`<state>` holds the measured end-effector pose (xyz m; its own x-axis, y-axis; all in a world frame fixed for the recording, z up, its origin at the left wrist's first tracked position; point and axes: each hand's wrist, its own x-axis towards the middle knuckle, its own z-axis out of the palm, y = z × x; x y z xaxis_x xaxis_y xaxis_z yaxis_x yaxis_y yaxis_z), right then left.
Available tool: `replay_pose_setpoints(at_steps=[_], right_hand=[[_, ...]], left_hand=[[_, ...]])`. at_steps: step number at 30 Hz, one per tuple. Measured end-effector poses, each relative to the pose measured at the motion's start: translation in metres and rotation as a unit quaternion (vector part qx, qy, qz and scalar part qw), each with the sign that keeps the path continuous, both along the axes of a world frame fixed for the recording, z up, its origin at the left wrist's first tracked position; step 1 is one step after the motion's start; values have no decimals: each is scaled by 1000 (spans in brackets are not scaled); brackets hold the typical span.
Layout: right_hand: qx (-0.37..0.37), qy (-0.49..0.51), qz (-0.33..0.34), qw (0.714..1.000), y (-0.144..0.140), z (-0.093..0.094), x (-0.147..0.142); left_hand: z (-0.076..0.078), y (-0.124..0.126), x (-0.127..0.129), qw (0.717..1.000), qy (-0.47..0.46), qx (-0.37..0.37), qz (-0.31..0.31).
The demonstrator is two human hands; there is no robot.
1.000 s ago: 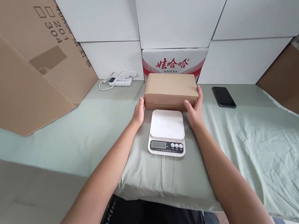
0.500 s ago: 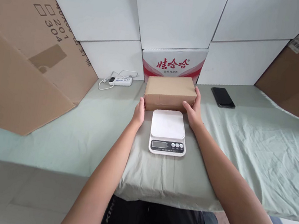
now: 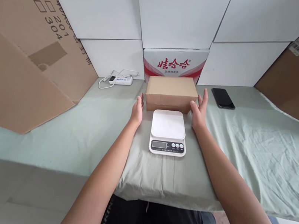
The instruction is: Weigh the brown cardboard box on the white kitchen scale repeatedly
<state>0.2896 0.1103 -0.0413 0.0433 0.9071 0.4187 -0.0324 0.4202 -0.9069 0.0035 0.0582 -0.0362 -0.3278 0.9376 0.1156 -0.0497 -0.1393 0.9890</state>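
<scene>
Two hands are held open on either side of a brown cardboard box (image 3: 171, 93), the left hand (image 3: 137, 110) just beside its left end and the right hand (image 3: 200, 112) at its right end, fingers spread; contact cannot be told. The box is set on the cloth-covered surface (image 3: 245, 148), just behind a white kitchen scale (image 3: 169, 131). A black phone (image 3: 223, 98) is seen to the right, a white power strip (image 3: 120, 80) to the left.
</scene>
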Motion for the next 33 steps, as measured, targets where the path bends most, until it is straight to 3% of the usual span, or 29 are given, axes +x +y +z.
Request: replay_pose_setpoints(at_steps=[5, 14, 25, 29, 33], right_hand=[[-1, -27, 52, 998, -2, 2, -2], [-23, 3, 55, 998, -11, 11, -10], [79, -19, 38, 996, -10, 19, -4], [112, -46, 25, 992, -28, 41, 10], [128, -83, 18, 988, -71, 51, 27]], left_hand=[[-3, -2, 3, 999, 3, 0, -33], [-3, -7, 6, 996, 51, 24, -68], [12, -19, 12, 991, 47, 105, -65], [31, -41, 19, 982, 62, 148, -96], [43, -89, 19, 974, 81, 159, -142]])
